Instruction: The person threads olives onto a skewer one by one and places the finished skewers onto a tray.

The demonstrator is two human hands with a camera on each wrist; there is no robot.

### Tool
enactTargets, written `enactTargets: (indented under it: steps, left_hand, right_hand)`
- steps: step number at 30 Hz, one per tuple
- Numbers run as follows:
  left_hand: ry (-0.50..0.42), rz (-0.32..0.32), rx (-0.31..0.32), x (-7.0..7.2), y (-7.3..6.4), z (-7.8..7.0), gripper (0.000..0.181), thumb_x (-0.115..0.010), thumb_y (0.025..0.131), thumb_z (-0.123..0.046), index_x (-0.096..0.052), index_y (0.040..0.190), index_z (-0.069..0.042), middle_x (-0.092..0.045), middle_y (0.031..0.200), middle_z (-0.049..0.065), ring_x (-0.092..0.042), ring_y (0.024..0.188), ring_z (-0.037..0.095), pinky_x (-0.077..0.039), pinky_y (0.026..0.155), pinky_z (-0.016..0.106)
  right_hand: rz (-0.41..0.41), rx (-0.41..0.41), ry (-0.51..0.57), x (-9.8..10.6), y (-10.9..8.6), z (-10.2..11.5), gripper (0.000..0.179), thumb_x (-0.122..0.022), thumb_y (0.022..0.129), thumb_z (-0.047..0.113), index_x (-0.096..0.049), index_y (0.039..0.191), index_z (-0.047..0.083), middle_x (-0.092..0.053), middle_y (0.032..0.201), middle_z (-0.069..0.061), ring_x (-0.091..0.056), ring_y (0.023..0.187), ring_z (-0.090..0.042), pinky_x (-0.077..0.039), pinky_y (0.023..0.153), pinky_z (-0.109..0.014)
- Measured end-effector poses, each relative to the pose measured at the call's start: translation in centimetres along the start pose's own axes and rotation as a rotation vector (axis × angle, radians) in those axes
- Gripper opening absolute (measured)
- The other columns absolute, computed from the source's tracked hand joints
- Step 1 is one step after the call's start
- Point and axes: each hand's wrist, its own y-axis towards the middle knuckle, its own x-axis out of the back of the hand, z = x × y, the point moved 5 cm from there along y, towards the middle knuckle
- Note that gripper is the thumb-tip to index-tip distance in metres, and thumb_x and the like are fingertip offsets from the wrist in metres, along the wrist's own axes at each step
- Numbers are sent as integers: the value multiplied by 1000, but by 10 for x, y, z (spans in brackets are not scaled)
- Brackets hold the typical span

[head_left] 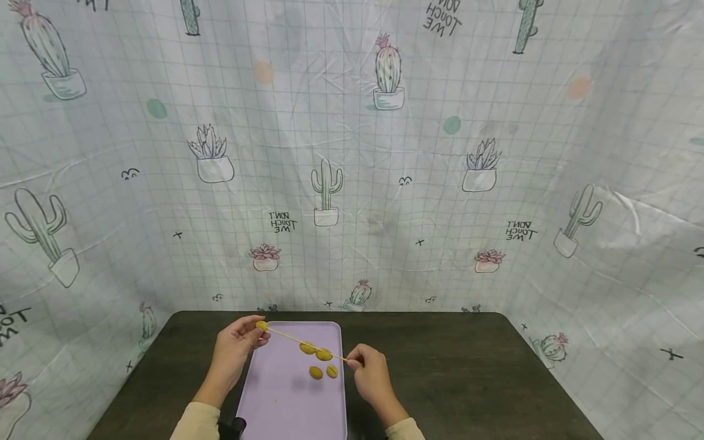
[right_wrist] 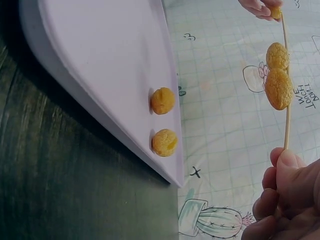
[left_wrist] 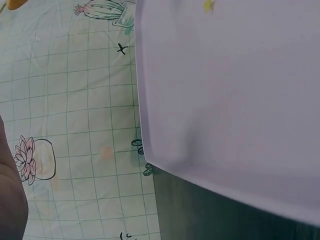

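A thin wooden skewer (head_left: 286,335) slants over the tray between both hands. My right hand (head_left: 370,374) pinches its lower right end between thumb and fingers, plainly seen in the right wrist view. Two wrinkled golden oval balls (right_wrist: 278,89) sit side by side along the skewer's middle. At the far end, my left hand (head_left: 232,347) holds another golden ball (head_left: 261,326) against the tip; whether the tip has pierced it I cannot tell. Two loose golden balls (right_wrist: 164,143) lie on the lilac tray (head_left: 291,406) near its right edge. The left wrist view shows little of the left hand.
The tray rests on a dark wooden table (head_left: 456,373). A small yellow crumb (left_wrist: 208,5) lies on it. Behind the table hangs a pale checked curtain (head_left: 352,134) printed with cacti. Near the left sleeve is a black object (head_left: 233,428), partly cut off.
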Motion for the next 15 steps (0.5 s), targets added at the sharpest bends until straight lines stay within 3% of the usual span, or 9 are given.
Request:
enactTargets:
  steps: [8, 15]
  left_hand:
    - [-4, -66, 1, 1, 0, 0, 21, -66, 95, 5, -63, 116, 10, -73, 94, 9, -74, 79, 17, -61, 73, 31]
    - [-8, -48, 0, 1, 0, 0, 27, -69, 93, 5, -64, 120, 8, -73, 101, 9, -73, 87, 15, -61, 76, 31]
  right_hand:
    - [18, -11, 8, 0, 1, 0, 20, -75, 84, -8, -65, 75, 7, -58, 69, 3, -47, 63, -6, -43, 56, -23]
    - [8, 7, 3, 1, 1, 0, 21, -75, 83, -10, -66, 75, 7, -59, 69, 3, -48, 64, -6, -43, 57, -23]
